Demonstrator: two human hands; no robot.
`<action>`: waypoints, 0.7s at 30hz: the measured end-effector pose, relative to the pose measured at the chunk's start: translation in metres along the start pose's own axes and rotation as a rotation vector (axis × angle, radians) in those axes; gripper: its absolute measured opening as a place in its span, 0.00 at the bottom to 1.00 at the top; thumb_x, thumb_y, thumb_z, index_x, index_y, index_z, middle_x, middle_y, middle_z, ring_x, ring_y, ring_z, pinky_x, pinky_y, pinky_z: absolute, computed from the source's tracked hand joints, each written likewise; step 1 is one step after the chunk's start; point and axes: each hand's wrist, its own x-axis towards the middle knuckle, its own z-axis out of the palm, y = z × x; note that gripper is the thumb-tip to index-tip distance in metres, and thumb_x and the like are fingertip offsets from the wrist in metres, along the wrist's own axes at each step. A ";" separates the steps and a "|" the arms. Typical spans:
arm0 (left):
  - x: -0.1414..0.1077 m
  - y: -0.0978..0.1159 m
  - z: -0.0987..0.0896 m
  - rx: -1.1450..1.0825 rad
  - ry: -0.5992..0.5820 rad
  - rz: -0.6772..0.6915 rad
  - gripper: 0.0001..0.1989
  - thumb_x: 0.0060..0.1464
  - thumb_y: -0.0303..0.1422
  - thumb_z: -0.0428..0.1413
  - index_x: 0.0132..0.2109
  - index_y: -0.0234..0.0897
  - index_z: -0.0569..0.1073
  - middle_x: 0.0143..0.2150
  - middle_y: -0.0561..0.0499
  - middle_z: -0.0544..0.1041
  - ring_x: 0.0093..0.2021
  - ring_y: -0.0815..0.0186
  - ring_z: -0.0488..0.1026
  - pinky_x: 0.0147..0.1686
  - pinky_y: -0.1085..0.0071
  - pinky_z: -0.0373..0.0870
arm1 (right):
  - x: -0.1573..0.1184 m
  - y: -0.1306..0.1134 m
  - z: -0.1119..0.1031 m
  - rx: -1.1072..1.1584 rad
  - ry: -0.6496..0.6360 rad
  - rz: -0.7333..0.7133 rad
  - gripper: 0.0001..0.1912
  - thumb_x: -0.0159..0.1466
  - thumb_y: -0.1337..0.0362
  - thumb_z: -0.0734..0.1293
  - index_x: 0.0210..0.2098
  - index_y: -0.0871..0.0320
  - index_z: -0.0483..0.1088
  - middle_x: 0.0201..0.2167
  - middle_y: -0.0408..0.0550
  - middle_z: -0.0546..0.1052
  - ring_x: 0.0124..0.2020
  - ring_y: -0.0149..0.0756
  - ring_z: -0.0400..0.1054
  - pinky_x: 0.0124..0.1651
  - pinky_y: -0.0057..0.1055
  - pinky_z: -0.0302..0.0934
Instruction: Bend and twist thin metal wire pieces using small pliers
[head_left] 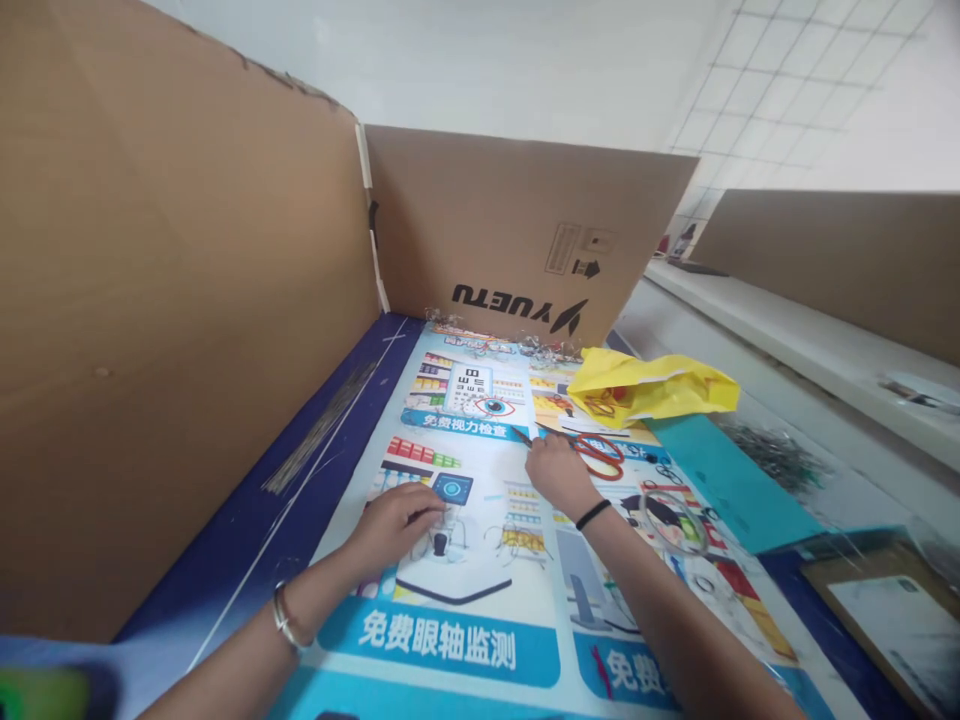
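My left hand hovers low over the printed poster sheet, its thumb and fingers pinched together. Whatever lies between the fingertips is too small to make out. Thin bent wire pieces are close beside those fingers. Farther forward, my right hand is closed, and a dark pointed tip pokes out at its left side; the tool itself is mostly hidden. Red-handled scissors lie just right of that hand, partly covered by it. More thin wires rest between my hands.
A yellow plastic bag lies behind the scissors. Straight wires are bundled at left. A clear ring-shaped coil sits right of my right forearm. Wire scraps line the back cardboard wall; a cardboard panel stands at left.
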 end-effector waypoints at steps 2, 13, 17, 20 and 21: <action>0.000 0.000 -0.001 -0.042 0.019 -0.024 0.09 0.56 0.32 0.49 0.37 0.40 0.75 0.36 0.51 0.76 0.38 0.68 0.72 0.40 0.70 0.68 | 0.001 0.000 0.003 0.022 0.011 0.016 0.17 0.64 0.64 0.52 0.44 0.67 0.66 0.40 0.63 0.69 0.44 0.48 0.60 0.39 0.36 0.56; 0.005 0.007 -0.005 0.039 -0.007 -0.082 0.07 0.56 0.32 0.51 0.36 0.38 0.73 0.35 0.51 0.75 0.37 0.69 0.71 0.38 0.71 0.67 | -0.001 0.009 0.015 0.242 0.142 -0.032 0.18 0.64 0.55 0.54 0.39 0.62 0.67 0.37 0.56 0.68 0.43 0.45 0.57 0.44 0.35 0.52; 0.013 0.024 -0.002 0.258 -0.143 -0.018 0.06 0.55 0.31 0.51 0.35 0.38 0.73 0.34 0.51 0.74 0.38 0.66 0.70 0.38 0.69 0.66 | 0.001 0.011 0.016 0.278 0.152 -0.044 0.18 0.64 0.55 0.55 0.39 0.63 0.68 0.37 0.57 0.68 0.43 0.46 0.56 0.44 0.36 0.51; 0.020 0.035 0.004 0.429 -0.221 0.023 0.06 0.55 0.32 0.51 0.35 0.37 0.72 0.35 0.49 0.73 0.39 0.63 0.69 0.41 0.66 0.64 | 0.002 0.013 0.017 0.299 0.145 -0.043 0.18 0.63 0.55 0.56 0.39 0.63 0.68 0.37 0.57 0.68 0.43 0.46 0.56 0.44 0.36 0.51; 0.023 0.039 0.006 0.472 -0.233 0.011 0.06 0.55 0.32 0.51 0.35 0.37 0.72 0.35 0.49 0.73 0.39 0.63 0.68 0.41 0.66 0.64 | 0.002 0.013 0.017 0.301 0.144 -0.042 0.18 0.63 0.55 0.56 0.39 0.63 0.68 0.37 0.57 0.68 0.43 0.46 0.56 0.44 0.36 0.50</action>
